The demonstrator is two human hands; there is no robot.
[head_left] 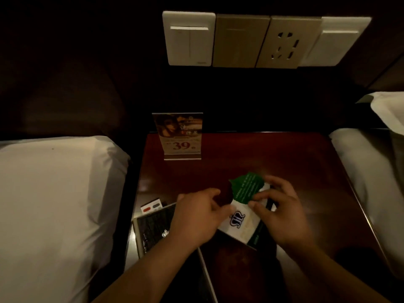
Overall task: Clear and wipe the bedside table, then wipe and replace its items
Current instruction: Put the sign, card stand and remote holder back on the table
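From the head view, both hands work at the near edge of the dark red worktop (284, 162). The right hand (277, 217) pinches a green leaf-shaped card (244, 189), which lies over a white card (238, 224). The left hand (196, 213) is curled beside them against something dark; whether it grips anything cannot be told.

No cloth shows and an acrylic sign (178, 136) stands at the back left, so this is probably the clearing step. The next move likely calls for lifting the cards off together, then the sign.

The sign reads "39". The white card bears a dark monogram. A dark folder (153, 226) carries a small crown emblem. The green card's print is too small to read.
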